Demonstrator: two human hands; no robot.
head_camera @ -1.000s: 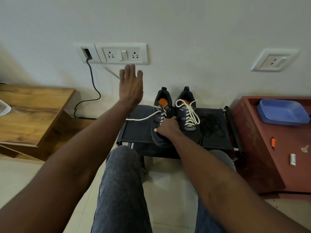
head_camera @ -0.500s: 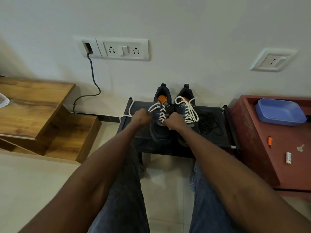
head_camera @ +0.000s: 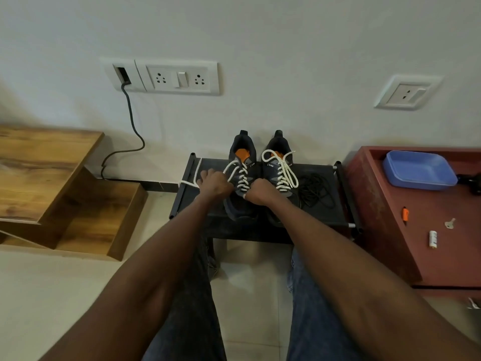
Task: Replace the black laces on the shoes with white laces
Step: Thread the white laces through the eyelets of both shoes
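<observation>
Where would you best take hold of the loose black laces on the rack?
Pinch the black laces at the middle of their heap, coming from above on the right: they lie in a flat loose tangle on the rack, beside the right shoe, clear of both hands.

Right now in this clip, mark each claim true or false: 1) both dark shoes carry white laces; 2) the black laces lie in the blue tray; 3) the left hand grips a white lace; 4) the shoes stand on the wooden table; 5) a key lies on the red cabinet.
1) True: the left dark shoe and the right dark shoe both show white laces.
2) False: the loose black laces lie on the black rack, beside the right shoe; the blue plastic tray sits apart.
3) True: the left hand holds the white lace.
4) False: they stand on the black rack.
5) True: a small metal key lies on the red cabinet.
</observation>
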